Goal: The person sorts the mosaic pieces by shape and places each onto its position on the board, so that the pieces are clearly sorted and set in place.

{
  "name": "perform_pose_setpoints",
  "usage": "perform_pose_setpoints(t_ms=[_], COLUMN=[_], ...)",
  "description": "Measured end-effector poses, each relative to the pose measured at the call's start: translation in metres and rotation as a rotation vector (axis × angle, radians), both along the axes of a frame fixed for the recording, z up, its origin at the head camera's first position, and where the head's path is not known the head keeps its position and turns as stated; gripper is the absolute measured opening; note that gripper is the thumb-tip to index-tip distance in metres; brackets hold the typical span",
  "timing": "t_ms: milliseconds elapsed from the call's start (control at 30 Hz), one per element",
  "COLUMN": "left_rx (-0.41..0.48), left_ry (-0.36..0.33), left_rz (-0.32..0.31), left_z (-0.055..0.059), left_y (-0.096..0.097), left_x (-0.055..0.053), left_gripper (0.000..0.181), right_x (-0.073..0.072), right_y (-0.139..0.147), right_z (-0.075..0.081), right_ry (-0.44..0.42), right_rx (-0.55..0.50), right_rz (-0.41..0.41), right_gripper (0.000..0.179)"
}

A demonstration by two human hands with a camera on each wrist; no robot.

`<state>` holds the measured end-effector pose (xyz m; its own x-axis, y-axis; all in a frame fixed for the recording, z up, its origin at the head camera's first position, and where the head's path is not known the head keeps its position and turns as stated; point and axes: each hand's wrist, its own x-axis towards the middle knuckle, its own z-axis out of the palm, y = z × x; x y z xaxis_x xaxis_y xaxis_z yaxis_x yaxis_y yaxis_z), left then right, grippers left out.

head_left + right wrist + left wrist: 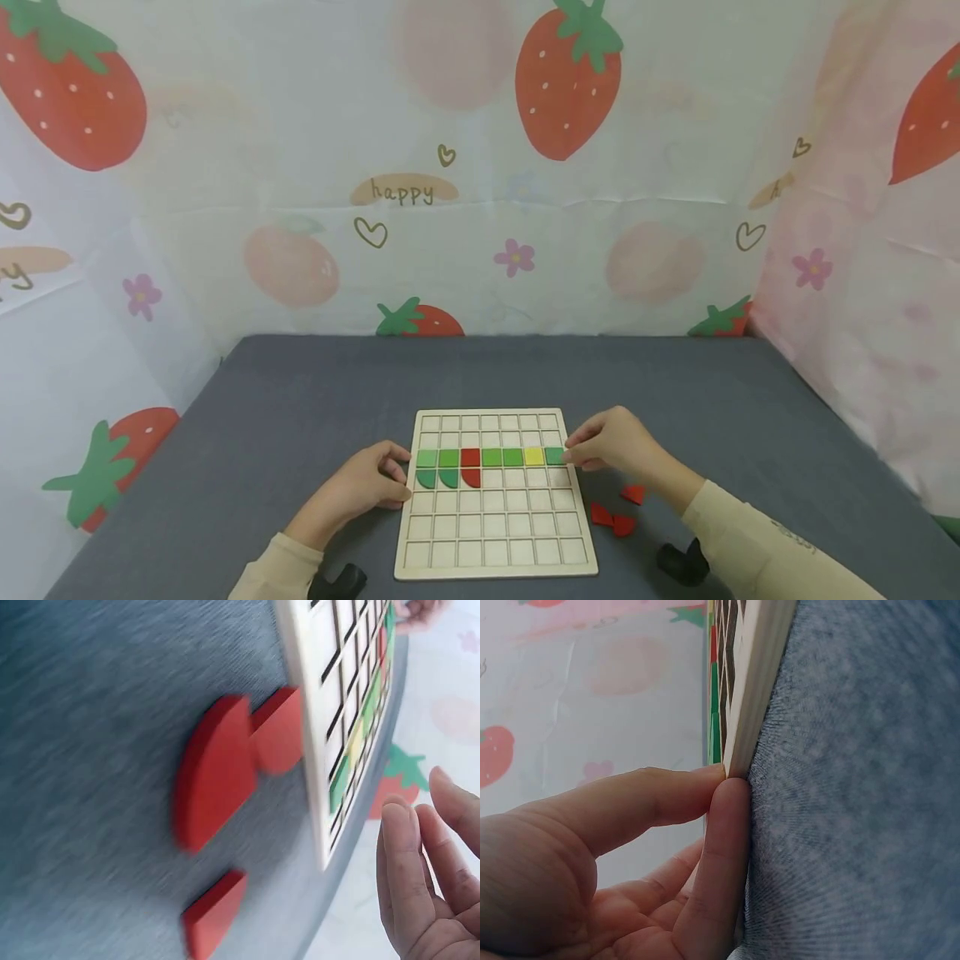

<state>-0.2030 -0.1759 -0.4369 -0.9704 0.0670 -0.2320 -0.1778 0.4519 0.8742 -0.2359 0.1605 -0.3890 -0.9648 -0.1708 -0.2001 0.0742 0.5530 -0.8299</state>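
Observation:
A light wooden grid board lies on the grey table. One row holds square tiles, green, red and yellow; below its left end sit two green rounded pieces and a red rounded piece. At the board's left edge my left hand pinches the rim between thumb and finger. My right hand hovers by the right edge, near the end green tile. In the right wrist view its thumb and fingers are apart, with nothing between them.
Three loose red pieces lie on the table right of the board, one close against its edge. Dark curved objects show beside both forearms. A strawberry-print cloth stands behind the grey table.

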Motion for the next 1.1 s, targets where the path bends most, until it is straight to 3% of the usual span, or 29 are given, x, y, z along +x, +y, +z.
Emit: perform_pose_setpoints(t_ms=[367, 600, 833, 1100], left_rx=[0.025, 0.02, 0.012, 0.012], left_ry=[0.002, 0.007, 0.01, 0.012], left_rz=[-0.008, 0.018, -0.004, 0.01], left_z=[-0.001, -0.001, 0.0, 0.001], left_y=[-0.001, -0.001, 0.0, 0.0], left_x=[0.001, 0.0, 0.001, 0.001], left_gripper=[0.05, 0.049, 0.05, 0.048], right_x=[0.004, 0.006, 0.008, 0.012], right_y=[0.04, 0.064, 0.082, 0.093], right_z=[-0.009, -0.016, -0.024, -0.028], right_ry=[0.0, -0.058, -0.104, -0.154], right_rx=[0.065, 0.043, 0.043, 0.06], right_rz=[-0.027, -0.064, -0.098, -0.127], right_gripper=[0.018, 0.021, 0.019, 0.018])
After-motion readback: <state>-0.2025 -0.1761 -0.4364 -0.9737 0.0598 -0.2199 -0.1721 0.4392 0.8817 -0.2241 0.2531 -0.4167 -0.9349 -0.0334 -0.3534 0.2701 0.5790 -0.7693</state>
